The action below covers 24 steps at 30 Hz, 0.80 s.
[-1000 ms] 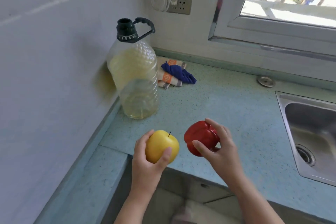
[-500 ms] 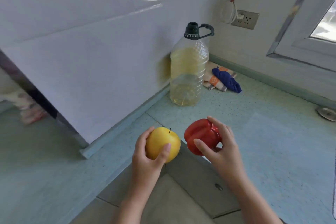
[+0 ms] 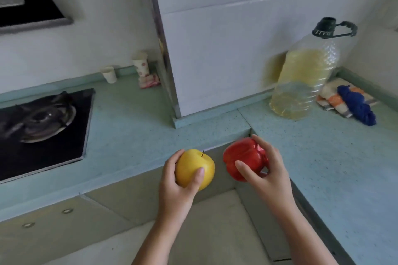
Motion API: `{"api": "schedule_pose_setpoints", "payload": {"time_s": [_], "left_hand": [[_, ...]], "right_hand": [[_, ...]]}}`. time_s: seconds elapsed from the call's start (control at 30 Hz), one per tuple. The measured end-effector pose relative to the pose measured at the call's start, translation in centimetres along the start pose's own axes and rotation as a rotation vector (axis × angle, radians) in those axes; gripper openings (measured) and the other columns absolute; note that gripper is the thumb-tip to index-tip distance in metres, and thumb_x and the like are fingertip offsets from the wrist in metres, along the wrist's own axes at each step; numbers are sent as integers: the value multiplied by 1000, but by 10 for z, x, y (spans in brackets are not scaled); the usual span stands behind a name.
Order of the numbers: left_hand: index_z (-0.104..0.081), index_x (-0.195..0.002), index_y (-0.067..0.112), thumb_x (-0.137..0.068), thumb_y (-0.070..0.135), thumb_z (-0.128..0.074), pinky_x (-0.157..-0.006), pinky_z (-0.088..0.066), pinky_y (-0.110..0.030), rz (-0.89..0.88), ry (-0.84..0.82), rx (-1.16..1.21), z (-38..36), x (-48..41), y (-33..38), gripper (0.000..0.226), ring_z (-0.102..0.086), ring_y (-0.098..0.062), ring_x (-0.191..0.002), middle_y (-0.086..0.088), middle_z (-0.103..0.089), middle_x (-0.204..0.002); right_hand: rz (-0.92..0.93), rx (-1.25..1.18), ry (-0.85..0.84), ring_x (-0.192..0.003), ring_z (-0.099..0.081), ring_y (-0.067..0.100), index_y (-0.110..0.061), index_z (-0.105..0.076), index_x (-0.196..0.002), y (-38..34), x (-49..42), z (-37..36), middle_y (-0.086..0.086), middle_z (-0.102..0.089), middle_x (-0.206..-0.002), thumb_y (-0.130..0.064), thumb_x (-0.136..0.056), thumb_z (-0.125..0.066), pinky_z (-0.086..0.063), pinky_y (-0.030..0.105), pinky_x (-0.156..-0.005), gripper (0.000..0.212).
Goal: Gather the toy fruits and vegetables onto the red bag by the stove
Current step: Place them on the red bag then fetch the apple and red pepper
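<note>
A yellow toy apple (image 3: 191, 165) with a short dark stem sits in my left hand (image 3: 176, 187), fingers wrapped around its lower side. A glossy red toy bell pepper (image 3: 243, 157) is gripped by my right hand (image 3: 269, 176), thumb across its front. Both are held in the air in front of the inner corner of the blue-green counter (image 3: 137, 135). The stove (image 3: 43, 127) lies at the left. No red bag is in sight.
A big oil bottle (image 3: 308, 79) stands by the white wall panel at the right, with folded cloths (image 3: 349, 101) beside it. Two paper cups (image 3: 111, 74) and a small pink packet (image 3: 149, 80) sit at the back wall behind the stove.
The view has swung left: the window and sink have left the frame and the stove has come in. Both hands keep the same hold on the apple and the pepper.
</note>
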<state>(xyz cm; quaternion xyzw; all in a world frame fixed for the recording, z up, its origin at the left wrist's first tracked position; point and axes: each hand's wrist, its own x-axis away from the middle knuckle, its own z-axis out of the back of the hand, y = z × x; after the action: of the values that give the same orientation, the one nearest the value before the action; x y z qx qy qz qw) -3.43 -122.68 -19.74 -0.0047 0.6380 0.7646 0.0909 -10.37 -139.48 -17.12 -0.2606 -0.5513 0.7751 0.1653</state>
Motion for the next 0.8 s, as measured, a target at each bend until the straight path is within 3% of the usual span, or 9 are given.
{"api": "schedule_pose_setpoints", "payload": {"time_s": [0.23, 0.43, 0.63, 0.8], "left_hand": [[-50, -109, 43, -58, 60, -64, -91, -48, -38, 15, 179, -24, 84, 27, -8, 55, -55, -10, -107, 15, -55, -119], [-48, -110, 45, -58, 61, -63, -86, -47, -25, 30, 305, -56, 188, 60, -22, 56, -53, 2, -105, 21, -52, -117], [-45, -112, 48, -58, 63, -61, -82, -47, -22, 98, 441, -98, 318, 105, -54, 58, -51, 0, -108, 24, -49, -120], [-46, -112, 45, -70, 43, -75, -76, -42, -14, 170, 573, -102, 420, 144, -80, 50, -50, 4, -105, 26, -48, -113]], "right_hand": [[57, -33, -173, -98, -45, -16, -47, -44, -112, -32, 29, -66, -17, -45, -114, -15, -71, -76, -42, 2, -68, 61], [117, -73, -337, -99, -46, -15, -45, -45, -112, -77, 79, -152, -16, -46, -116, -17, -70, -78, -39, -1, -69, 61], [124, -64, -555, -98, -48, -10, -47, -46, -112, -118, 154, -254, -13, -48, -116, -13, -71, -75, -42, 2, -69, 61], [156, -77, -691, -100, -48, -10, -48, -46, -111, -149, 215, -348, -11, -48, -117, -15, -70, -76, -42, 3, -71, 61]]}}
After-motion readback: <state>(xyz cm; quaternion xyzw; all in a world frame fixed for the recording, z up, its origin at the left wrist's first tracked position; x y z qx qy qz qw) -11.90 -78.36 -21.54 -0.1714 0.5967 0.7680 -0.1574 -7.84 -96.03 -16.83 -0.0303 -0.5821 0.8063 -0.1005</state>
